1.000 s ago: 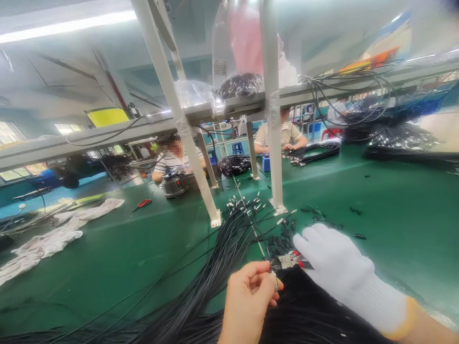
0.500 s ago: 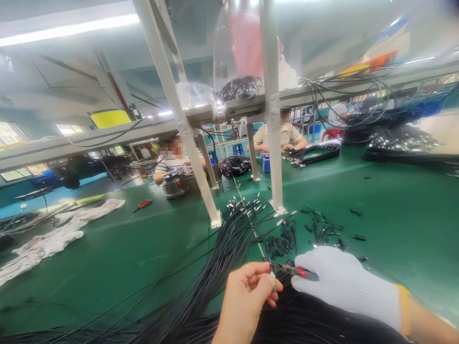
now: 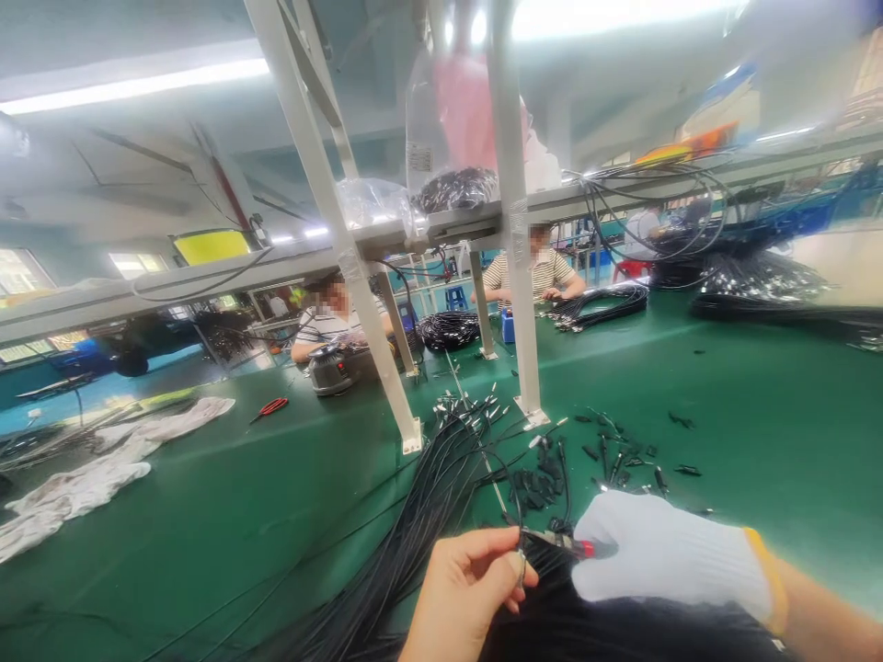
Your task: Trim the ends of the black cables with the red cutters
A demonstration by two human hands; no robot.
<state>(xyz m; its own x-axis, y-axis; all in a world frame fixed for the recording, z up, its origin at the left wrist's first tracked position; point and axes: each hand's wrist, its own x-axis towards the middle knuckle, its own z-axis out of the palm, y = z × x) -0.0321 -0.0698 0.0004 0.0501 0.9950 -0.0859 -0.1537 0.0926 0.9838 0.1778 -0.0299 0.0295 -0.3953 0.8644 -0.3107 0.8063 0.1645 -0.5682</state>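
Note:
Bare, my left hand (image 3: 469,588) pinches the end of a black cable (image 3: 511,483) between thumb and fingers, with a shiny metal tip (image 3: 521,563) showing below the fingertips. My right hand (image 3: 662,552), in a white knit glove with a yellow cuff, is closed around pliers or cutters (image 3: 569,544) with red on the handle. The tool's jaws point left and meet the cable beside my left fingertips; whether they are closed on it I cannot tell. A thick bundle of black cables (image 3: 407,515) runs under and beside my hands.
Small black scraps (image 3: 542,483) lie beyond my hands on the green table (image 3: 241,515). Two white metal posts (image 3: 521,303) hold a shelf. A white cloth (image 3: 117,460) and red-handled scissors (image 3: 273,406) lie left. Coiled cables (image 3: 607,303) sit farther back, near two people (image 3: 534,276).
Both hands sit slightly lower in view, and the view itself has shifted a little. The tool stays at the cable in my left fingers.

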